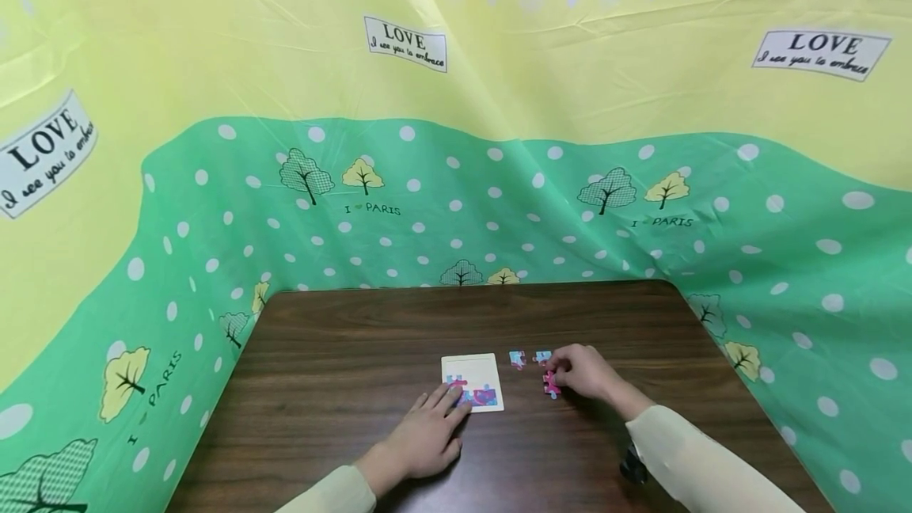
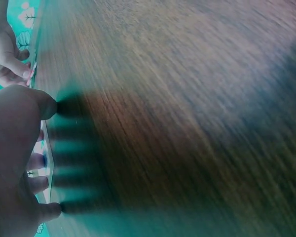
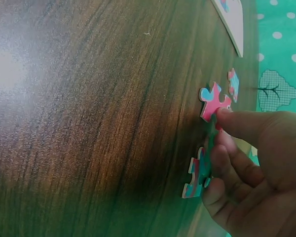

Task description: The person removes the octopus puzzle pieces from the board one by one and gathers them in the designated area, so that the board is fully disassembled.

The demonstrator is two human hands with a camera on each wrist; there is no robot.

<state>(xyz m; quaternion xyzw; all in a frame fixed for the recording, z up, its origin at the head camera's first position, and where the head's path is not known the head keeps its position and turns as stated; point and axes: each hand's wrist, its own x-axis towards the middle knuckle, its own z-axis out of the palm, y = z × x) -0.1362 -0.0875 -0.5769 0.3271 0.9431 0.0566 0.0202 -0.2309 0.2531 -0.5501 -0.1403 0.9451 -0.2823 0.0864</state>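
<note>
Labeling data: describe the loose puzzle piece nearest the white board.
On the dark wooden table lies a white board. To its right sits a small blue-and-pink puzzle piece. Unlike the other loose pieces, it lies clear of the right hand.

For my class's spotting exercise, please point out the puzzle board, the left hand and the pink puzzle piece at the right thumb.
Puzzle board (image 1: 470, 366): head view, bare upper part.
Left hand (image 1: 427, 434): head view, back of the hand.
Pink puzzle piece (image 3: 213, 104): right wrist view, its pink middle.
</note>
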